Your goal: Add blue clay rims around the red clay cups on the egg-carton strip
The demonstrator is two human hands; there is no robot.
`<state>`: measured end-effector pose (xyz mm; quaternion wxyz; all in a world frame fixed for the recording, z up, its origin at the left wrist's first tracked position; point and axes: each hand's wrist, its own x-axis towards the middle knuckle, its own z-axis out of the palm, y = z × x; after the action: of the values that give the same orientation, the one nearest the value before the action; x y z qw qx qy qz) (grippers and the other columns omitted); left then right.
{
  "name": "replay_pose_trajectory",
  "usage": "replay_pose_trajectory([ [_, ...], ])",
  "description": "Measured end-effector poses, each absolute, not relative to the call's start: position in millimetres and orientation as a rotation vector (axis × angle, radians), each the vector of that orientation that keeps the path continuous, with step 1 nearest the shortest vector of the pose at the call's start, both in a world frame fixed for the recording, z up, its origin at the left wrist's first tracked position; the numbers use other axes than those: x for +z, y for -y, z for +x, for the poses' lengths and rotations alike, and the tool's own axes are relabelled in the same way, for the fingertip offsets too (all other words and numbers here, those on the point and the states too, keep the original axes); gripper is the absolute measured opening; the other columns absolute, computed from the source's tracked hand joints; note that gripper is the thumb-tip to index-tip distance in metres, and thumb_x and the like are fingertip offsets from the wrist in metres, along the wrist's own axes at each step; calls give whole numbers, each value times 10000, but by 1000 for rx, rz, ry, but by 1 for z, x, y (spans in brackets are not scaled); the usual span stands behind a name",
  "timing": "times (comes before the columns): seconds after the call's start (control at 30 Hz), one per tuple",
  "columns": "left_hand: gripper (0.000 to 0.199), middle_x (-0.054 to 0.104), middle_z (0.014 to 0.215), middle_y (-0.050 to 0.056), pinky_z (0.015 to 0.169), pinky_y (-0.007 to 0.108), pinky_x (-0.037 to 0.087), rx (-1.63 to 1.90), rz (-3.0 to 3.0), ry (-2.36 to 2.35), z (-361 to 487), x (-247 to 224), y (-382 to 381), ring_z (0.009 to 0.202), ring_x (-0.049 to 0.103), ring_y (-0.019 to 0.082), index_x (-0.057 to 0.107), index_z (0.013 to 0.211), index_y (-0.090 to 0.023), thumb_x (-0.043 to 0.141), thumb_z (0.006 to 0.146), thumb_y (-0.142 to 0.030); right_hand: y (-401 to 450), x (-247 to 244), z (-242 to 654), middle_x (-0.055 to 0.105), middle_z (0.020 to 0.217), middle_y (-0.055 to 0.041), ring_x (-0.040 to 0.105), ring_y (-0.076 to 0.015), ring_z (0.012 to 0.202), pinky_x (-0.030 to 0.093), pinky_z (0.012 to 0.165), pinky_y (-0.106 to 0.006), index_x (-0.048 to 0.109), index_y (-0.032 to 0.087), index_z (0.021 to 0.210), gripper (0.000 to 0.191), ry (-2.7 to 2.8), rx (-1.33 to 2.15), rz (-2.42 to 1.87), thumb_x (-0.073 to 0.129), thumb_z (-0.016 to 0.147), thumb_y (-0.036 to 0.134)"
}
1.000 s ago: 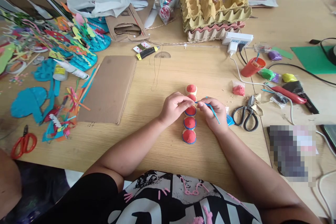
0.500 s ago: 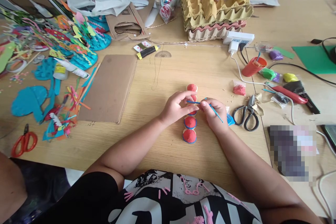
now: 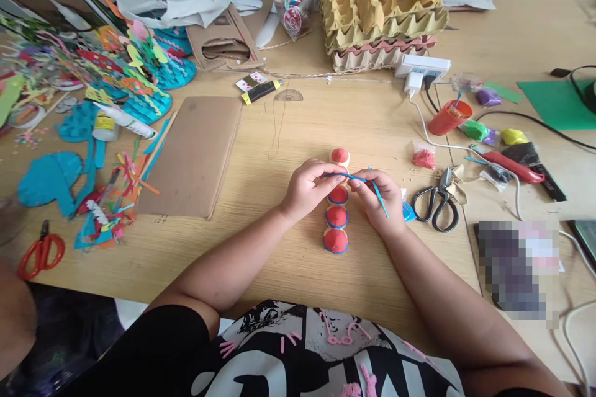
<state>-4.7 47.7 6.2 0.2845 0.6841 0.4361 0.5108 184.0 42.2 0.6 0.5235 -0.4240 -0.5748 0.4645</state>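
A thin blue strip (image 3: 380, 200) runs between my two hands, and its loose end hangs down from the right one. My left hand (image 3: 313, 188) pinches the strip near its left end between thumb and fingers. Close beside it, my right hand (image 3: 382, 197) grips the strip with thumb and forefinger. Under and between the hands lies a row of red domes (image 3: 336, 217) on the table; the nearer ones have blue edging round their bases. The far dome (image 3: 339, 156) shows a pale rim. My fingers partly cover the row's upper middle.
Black-handled scissors (image 3: 437, 201) and a red cup (image 3: 449, 116) are on the right. A cardboard sheet (image 3: 190, 155), blue foam pieces (image 3: 50, 178) and red scissors (image 3: 41, 251) lie left. Egg trays (image 3: 382, 12) stand at the back. Another person's arm (image 3: 16, 316) shows at far left.
The left hand's fingers have closed onto the strip, which they were apart around before. The strip's hanging end has swung steeper. At far left, the other person's arm has shifted slightly left.
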Motion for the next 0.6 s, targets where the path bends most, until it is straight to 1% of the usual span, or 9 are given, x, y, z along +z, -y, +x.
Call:
replay_pose_trajectory([
  [0.07, 143, 804, 1003, 46, 882, 350, 550, 1352, 1831, -1169, -4, 6, -47, 930, 709, 177, 788, 1009, -241, 711, 943, -342, -42, 2, 184, 729, 795, 13, 621, -124, 711, 511, 699, -284, 737, 252, 862, 152, 1395, 1067, -998, 791, 867, 394],
  [0.13, 147, 805, 1025, 54, 896, 354, 551, 1345, 1815, -1164, -4, 7, -47, 956, 713, 182, 787, 1027, -234, 716, 939, -328, -43, 4, 185, 725, 783, 13, 626, -125, 713, 511, 705, -285, 729, 245, 837, 159, 1401, 1051, -992, 780, 878, 391],
  [0.3, 122, 807, 1013, 44, 894, 349, 554, 1363, 1817, -1149, -3, 8, -48, 959, 716, 177, 780, 998, -232, 718, 939, -319, -43, 4, 186, 711, 738, 0, 622, -144, 702, 520, 685, -298, 714, 233, 778, 259, 1416, 1039, -1080, 743, 892, 464],
  [0.37, 129, 808, 983, 31, 909, 354, 547, 1375, 1861, -1149, -4, 9, -49, 943, 716, 173, 780, 966, -241, 700, 953, -342, -43, 3, 185, 721, 768, 1, 637, -147, 717, 538, 708, -304, 722, 239, 822, 260, 1405, 1071, -1095, 755, 873, 492],
  [0.47, 161, 809, 956, 22, 889, 350, 547, 1388, 1897, -1143, -5, 9, -50, 908, 714, 167, 781, 935, -244, 687, 961, -372, -42, 2, 184, 767, 933, 0, 699, -157, 820, 578, 797, -320, 729, 268, 961, 281, 1371, 1173, -1025, 820, 810, 488],
  [0.5, 173, 810, 950, 22, 881, 350, 548, 1388, 1902, -1145, -5, 9, -50, 899, 714, 166, 781, 924, -243, 683, 962, -381, -42, 2, 183, 773, 967, -1, 709, -159, 843, 584, 814, -321, 730, 275, 980, 286, 1373, 1193, -1006, 831, 802, 475],
  [0.53, 187, 810, 943, 24, 877, 351, 549, 1385, 1904, -1150, -5, 9, -50, 892, 714, 167, 780, 910, -242, 679, 964, -389, -42, 2, 183, 776, 972, -3, 711, -159, 848, 586, 817, -321, 734, 275, 975, 270, 1385, 1199, -999, 831, 806, 463],
  [0.6, 198, 810, 946, 29, 868, 351, 554, 1375, 1890, -1153, -4, 10, -49, 891, 715, 170, 776, 908, -239, 681, 960, -405, -41, 3, 182, 769, 908, -5, 696, -153, 803, 583, 780, -311, 743, 263, 929, 229, 1411, 1178, -1026, 813, 829, 457],
])
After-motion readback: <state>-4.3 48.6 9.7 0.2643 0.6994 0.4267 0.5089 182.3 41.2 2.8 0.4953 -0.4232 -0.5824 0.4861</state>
